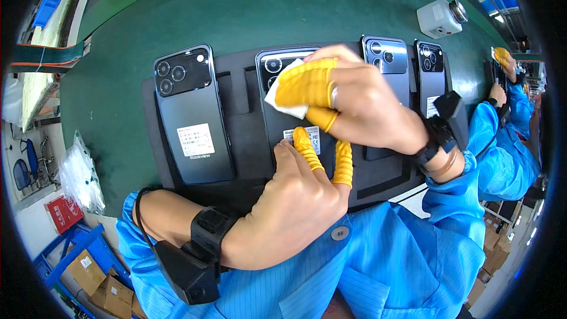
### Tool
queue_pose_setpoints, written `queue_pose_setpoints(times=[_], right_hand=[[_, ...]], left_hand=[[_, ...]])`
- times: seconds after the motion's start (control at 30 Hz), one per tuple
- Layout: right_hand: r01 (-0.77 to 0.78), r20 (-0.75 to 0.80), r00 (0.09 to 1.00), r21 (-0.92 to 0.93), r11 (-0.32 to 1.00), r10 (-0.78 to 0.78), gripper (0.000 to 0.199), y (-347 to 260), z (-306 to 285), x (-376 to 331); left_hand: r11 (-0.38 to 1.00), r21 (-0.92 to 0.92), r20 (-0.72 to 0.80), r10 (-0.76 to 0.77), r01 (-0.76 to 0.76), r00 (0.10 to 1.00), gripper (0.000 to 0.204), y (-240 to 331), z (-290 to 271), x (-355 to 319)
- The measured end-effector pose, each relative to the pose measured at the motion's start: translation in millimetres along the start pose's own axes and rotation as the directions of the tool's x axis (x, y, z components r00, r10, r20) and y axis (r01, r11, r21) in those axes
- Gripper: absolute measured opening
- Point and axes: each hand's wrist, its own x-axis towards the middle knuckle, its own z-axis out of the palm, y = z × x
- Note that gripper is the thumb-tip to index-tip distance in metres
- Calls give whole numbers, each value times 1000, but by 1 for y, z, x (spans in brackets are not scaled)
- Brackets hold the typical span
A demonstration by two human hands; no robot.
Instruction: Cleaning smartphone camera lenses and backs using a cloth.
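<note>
My right hand, with yellow finger cots, is closed on a folded white wiping cloth. It presses the cloth against the back of a dark smartphone, just below the camera lenses. My left hand, also in yellow finger cots, grips the lower part of that smartphone, one fingertip on its white label. The phone lies back up on a black foam tray, its right side and lower end mostly covered by my hands.
Another smartphone lies left; two more, a bluish one and a dark one, lie right. A white dispenser bottle stands at the back right of the green table. Clear plastic bags hang left. A co-worker's sleeve shows right.
</note>
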Motion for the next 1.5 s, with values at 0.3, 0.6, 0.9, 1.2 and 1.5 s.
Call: queue_pose_setpoints(times=[0.3, 0.6, 0.9, 1.2, 1.5], right_hand=[[-6, 95, 995, -27, 1000, 8, 8, 7, -11, -5], [-40, 104, 994, -43, 998, 45, 8, 7, -21, -12], [-71, 83, 994, -44, 997, 75, 14, 6, -24, -13], [-99, 89, 991, -46, 994, 103, 17, 4, -26, -11], [-123, 90, 988, -25, 992, 125, 20, 3, -27, -9]], left_hand=[[1000, -24, -21, -14, 14, 1000, 48, -1, 0, 0], [1000, -10, -2, 0, 0, 1000, 54, -2, 0, 0], [998, -56, 29, -8, 10, 1000, 53, 0, -1, -1], [999, -43, 9, 15, -15, 1000, 52, -2, 0, -2], [998, -62, 5, -3, 3, 1000, 49, -2, -1, -1]])
